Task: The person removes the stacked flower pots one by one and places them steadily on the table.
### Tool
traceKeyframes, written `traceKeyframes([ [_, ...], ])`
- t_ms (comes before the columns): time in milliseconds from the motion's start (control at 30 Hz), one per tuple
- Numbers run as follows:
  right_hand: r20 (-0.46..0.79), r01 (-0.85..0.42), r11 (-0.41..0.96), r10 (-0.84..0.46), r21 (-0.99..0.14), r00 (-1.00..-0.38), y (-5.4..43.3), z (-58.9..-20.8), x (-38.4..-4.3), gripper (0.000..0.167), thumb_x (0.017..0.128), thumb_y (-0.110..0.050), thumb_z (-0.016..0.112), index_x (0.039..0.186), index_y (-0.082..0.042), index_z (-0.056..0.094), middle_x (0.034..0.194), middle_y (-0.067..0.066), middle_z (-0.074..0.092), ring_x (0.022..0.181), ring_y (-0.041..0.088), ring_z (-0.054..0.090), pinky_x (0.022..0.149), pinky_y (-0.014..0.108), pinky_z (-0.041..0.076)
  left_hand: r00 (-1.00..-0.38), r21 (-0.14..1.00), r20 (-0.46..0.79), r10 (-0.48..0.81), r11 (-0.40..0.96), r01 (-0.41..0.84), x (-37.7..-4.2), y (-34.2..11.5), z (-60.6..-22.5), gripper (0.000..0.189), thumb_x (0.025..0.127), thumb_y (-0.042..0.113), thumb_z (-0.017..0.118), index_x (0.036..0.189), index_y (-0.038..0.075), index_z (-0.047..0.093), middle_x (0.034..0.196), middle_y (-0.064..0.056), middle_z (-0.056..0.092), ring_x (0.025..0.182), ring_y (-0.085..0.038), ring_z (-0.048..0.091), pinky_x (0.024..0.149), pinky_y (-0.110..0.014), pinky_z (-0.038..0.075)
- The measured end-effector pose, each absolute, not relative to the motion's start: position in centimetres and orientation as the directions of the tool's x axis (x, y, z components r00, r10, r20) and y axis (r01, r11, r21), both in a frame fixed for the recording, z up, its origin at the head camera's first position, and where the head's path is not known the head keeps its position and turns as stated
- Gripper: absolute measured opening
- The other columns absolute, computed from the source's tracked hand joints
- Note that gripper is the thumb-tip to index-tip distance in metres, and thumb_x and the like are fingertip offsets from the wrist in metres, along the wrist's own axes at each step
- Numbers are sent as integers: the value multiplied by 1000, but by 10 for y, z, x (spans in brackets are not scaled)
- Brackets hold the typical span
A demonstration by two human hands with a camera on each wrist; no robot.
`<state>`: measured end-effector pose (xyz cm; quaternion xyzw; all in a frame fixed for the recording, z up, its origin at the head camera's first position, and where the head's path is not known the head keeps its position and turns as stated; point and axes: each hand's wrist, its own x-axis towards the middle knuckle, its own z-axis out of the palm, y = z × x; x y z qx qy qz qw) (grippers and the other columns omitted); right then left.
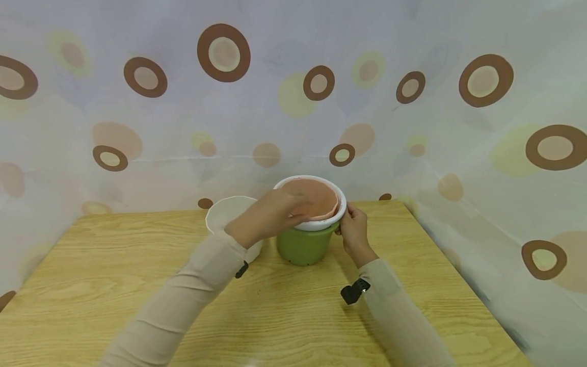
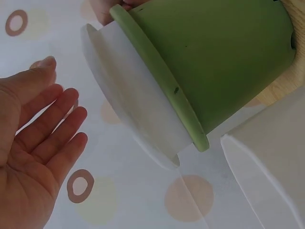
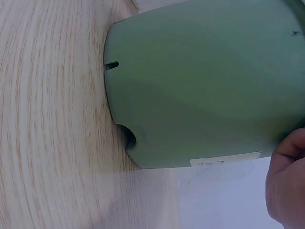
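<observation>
A green plant pot (image 1: 300, 248) stands upright on the table, with a white pot (image 1: 313, 226) nested in it and its rim raised above the green one. Inside the white pot sits a terracotta-coloured pot (image 1: 323, 198). My left hand (image 1: 272, 211) hovers over the near left side of this stack. In the left wrist view that hand (image 2: 35, 143) has its fingers loosely extended, apart from the pots, holding nothing. With my right hand (image 1: 355, 230) I grip the green pot's rim on the right side. The right wrist view shows its curled fingers (image 3: 288, 152) by the rim.
Another white pot (image 1: 227, 210) with a faceted rim stands left of the stack, partly behind my left forearm. The wood-grain table (image 1: 293, 316) meets a patterned sheet (image 1: 293, 127) behind and on the sides.
</observation>
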<state>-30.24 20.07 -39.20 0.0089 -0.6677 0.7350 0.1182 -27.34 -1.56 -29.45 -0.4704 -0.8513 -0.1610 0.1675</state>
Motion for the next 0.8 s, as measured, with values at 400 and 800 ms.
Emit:
traceKeyframes([
  [400, 187, -205, -89, 174, -975, -967, 202, -400, -308, 38, 102, -20, 44, 115, 13, 57, 57, -3, 47, 43, 5, 40, 42, 17, 34, -489, 51, 438, 754, 523, 851, -280, -8, -305, 4, 88, 9, 68, 87, 5, 68, 98, -9, 68, 97, -25, 62, 90, -36, 50],
  [800, 162, -178, -90, 164, -980, -973, 202, -399, -308, 37, 102, -20, 44, 120, 11, 57, 59, -2, 48, 44, 5, 42, 42, 18, 36, -664, 147, 293, 688, 654, 742, -284, -1, -310, 9, 90, 11, 64, 87, 6, 70, 87, -7, 68, 85, -20, 61, 81, -33, 50],
])
